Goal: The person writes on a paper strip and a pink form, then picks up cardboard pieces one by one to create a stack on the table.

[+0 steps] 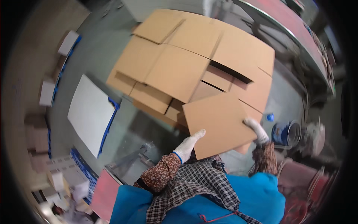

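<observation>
A flat brown cardboard sheet [220,125] lies tilted in front of my body, its far edge over the near side of a cardboard stack. My left hand [189,145], in a white glove with a blue cuff, grips the sheet's left edge with the thumb on top. At its right edge my right hand [257,130], also gloved in white, holds on the same way. The fingers under the sheet are hidden. Beyond it spreads the wide stack of flattened cardboard [179,71], its pieces overlapping, with dark gaps between some of them.
To the left, a white board [91,115] lies on a blue pallet [110,127]. A blue bucket [285,133] stands on the floor at right, near a small blue object [270,117]. A long pink-topped table [287,18] runs along the upper right. Boxes line the far left.
</observation>
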`<action>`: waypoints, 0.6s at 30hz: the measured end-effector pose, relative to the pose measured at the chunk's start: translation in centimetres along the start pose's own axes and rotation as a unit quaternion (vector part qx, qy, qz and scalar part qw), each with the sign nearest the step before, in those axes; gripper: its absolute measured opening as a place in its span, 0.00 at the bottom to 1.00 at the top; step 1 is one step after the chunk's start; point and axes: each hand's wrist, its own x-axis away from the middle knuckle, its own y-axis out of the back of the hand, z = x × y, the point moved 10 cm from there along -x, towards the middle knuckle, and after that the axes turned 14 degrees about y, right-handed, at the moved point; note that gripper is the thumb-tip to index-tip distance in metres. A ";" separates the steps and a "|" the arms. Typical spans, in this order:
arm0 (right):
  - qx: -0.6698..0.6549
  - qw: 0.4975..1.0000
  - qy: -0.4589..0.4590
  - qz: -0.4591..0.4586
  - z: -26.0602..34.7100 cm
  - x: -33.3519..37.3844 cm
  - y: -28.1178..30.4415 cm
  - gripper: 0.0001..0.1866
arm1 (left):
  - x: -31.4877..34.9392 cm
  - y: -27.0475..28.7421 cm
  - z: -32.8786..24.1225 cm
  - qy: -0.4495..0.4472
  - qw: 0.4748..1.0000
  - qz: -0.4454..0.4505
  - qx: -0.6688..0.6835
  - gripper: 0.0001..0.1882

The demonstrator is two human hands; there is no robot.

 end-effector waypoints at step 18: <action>0.096 0.844 0.021 0.527 -3.3 9.9 -43.1 0.21 | 25.9 23.4 25.4 -0.308 0.893 -0.191 0.267 0.41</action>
